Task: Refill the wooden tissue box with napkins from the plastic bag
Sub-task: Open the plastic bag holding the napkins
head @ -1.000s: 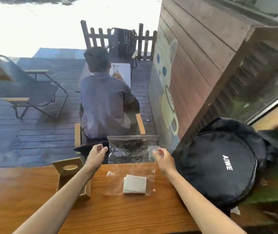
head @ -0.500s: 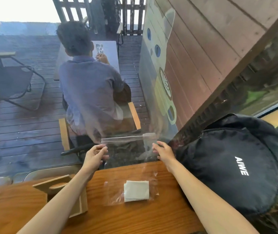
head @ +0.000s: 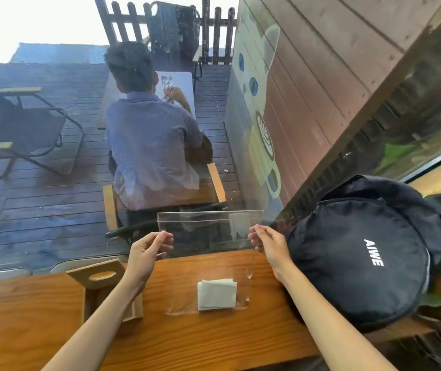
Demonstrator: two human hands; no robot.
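A clear plastic zip bag stands upright on the wooden counter, stretched flat between my hands. My left hand pinches its left edge below the zip strip. My right hand pinches the right edge. A folded stack of white napkins lies at the bottom of the bag, resting on the counter. The wooden tissue box with an oval slot in its tilted lid sits just left of my left forearm, partly hidden by it.
A round black bag marked AIWE lies on the counter's right end, close to my right arm. A window pane runs along the counter's far edge. Beyond it a person sits on a deck, back turned, beside a folding chair.
The bag's top has been pulled wider and flatter between my hands, which have spread slightly apart. The camera has tilted, so the scene sits differently in view.
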